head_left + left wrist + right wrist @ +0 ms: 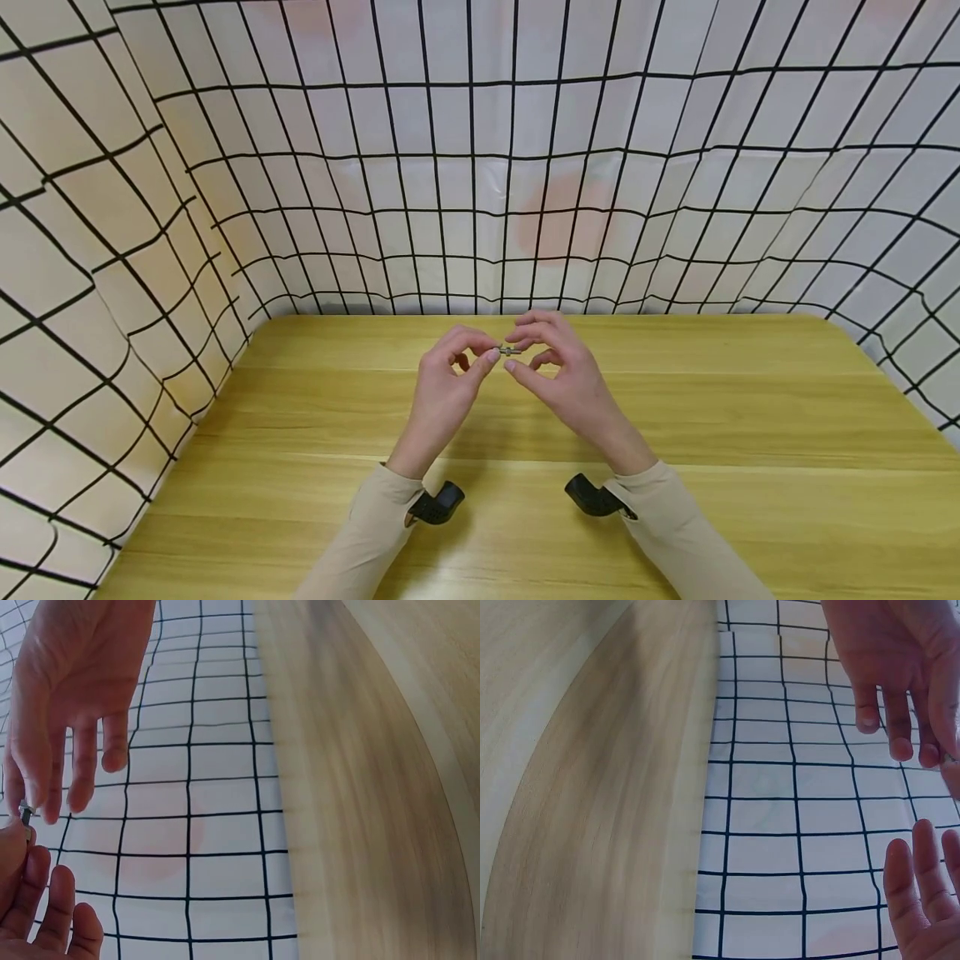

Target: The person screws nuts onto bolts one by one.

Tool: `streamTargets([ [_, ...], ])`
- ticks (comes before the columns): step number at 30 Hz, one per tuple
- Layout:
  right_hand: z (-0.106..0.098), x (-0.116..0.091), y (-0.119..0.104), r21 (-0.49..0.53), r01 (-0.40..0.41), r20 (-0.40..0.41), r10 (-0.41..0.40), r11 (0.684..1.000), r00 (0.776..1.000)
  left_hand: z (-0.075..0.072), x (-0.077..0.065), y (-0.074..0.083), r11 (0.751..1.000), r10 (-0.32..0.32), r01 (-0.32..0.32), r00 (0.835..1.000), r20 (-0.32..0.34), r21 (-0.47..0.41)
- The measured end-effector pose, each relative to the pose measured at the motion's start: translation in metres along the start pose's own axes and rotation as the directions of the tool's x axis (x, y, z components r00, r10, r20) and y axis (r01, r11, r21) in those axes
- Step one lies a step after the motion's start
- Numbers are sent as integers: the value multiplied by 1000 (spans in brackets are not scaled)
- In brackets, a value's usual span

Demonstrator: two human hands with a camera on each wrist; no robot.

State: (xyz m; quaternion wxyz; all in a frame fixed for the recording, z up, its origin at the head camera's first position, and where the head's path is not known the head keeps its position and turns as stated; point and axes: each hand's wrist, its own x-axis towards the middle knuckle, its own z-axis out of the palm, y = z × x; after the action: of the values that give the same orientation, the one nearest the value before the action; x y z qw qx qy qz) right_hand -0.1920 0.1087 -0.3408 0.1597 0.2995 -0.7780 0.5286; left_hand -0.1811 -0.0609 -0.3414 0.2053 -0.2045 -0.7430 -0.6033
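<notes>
A small metal bolt-like piece (509,351), with a wider collar or nut along it, lies roughly level above the table. My left hand (448,373) pinches its left end between thumb and forefinger. Around the free right end, my right hand (564,379) holds its thumb and fingers bent but apart, with a visible gap to the piece in the head view. In the left wrist view the metal piece (27,814) shows at the left edge, partly covered by fingertips. The right wrist view barely catches it beside the left hand (907,660).
Both hands are above a wooden table (712,417). White cloth with a black grid (420,183) hangs behind the table's far edge and along its sides. Black devices sit at the left wrist (438,504) and right wrist (596,496).
</notes>
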Motion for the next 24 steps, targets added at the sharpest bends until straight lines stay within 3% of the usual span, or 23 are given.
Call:
streamTargets([
  [15,0,-1,-1,-19,4,16,-4,1000,1000,1,0,2,1000,-20,20,1000,13,-15],
  [24,1,-1,4,-18,-34,2,34,999,999,1,0,4,1000,-5,6,1000,23,-28],
])
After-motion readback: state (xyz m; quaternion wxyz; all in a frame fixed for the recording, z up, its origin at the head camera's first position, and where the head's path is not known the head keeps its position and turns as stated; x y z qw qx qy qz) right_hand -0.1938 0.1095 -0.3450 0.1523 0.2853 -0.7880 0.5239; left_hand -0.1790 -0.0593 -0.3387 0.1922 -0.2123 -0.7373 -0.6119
